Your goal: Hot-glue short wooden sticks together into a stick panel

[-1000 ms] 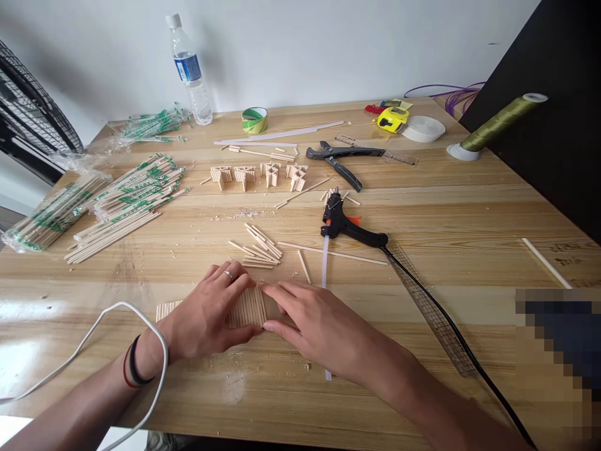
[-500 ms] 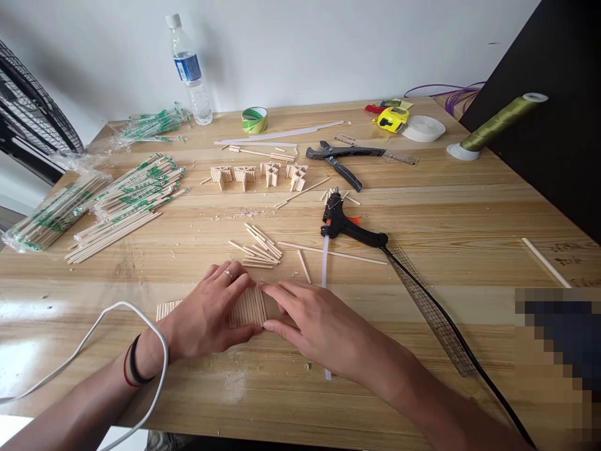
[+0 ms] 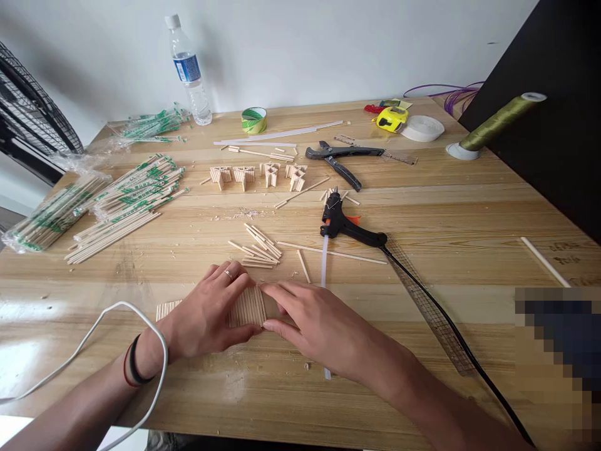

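A flat panel of short wooden sticks (image 3: 246, 307), laid side by side, lies on the table in front of me. My left hand (image 3: 206, 307) arches over it, thumb at the near edge and fingers at the far edge, gripping it. At the panel's right end, my right hand (image 3: 305, 313) pinches the last stick between thumb and fingers. Just beyond the hands is a loose pile of cut sticks (image 3: 260, 247). A black glue gun (image 3: 345, 222) with a translucent glue stick (image 3: 325, 263) rests farther right. Both palms' undersides are hidden.
Several small stick-built pieces (image 3: 270, 174) stand in a row behind. Bundled sticks in wrappers (image 3: 131, 188) lie left, near a water bottle (image 3: 190, 75). Cutting pliers (image 3: 345, 153), a yellow tape measure (image 3: 392, 119), a clear ruler (image 3: 432, 313) and a white cable (image 3: 162, 357) also lie around.
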The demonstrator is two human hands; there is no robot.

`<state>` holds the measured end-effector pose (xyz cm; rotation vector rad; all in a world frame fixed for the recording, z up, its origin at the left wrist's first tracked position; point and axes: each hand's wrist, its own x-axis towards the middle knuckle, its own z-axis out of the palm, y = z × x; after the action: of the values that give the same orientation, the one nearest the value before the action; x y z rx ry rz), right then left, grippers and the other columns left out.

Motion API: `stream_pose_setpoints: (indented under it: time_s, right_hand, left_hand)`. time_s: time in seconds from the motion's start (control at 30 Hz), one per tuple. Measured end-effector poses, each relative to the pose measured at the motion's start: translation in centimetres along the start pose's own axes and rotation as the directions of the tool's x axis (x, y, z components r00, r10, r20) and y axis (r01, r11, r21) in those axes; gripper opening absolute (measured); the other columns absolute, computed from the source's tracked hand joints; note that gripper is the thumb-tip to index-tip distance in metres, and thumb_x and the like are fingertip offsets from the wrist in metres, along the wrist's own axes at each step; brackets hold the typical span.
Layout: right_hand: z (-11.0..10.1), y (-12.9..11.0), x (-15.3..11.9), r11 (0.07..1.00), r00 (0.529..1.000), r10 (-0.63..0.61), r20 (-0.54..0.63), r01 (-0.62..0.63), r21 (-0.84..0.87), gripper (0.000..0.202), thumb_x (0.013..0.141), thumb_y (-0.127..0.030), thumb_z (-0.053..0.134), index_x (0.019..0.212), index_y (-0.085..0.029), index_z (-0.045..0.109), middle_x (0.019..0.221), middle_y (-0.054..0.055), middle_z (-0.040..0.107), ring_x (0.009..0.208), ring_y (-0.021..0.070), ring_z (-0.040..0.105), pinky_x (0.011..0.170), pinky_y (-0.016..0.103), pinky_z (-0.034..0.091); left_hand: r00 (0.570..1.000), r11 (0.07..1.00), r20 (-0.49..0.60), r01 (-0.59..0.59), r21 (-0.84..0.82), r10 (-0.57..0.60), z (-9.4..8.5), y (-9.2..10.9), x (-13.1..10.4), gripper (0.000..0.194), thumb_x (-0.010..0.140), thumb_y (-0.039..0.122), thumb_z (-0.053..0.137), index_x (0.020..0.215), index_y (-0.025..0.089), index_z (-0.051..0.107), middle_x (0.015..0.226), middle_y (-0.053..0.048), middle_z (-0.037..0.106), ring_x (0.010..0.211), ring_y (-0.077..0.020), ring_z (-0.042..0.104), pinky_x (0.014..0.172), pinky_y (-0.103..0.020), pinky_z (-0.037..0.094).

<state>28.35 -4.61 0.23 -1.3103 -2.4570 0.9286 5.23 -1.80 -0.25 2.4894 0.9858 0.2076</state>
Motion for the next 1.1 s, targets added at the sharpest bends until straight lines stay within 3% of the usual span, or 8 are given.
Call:
stream_pose_setpoints:
  time_s: [1.1]
  right_hand:
    - [0.32,0.20,-0.17,0.998,0.999,-0.042,-0.022,0.041,-0.043,0.039,0.099,-0.028,0.070,0.135,-0.014,0.062,0.124,0.014,0.074,0.109,0.0321,0.073,0.091,0.049,0.061]
  left_hand:
    - [1.000,1.000,0.020,0.013,0.008,-0.013,-0.07,-0.03,-0.04,0.042,0.092,0.048,0.072,0.118,0.020,0.054,0.113,-0.010,0.057,0.102,-0.0299,0.055,0.090,-0.049,0.046]
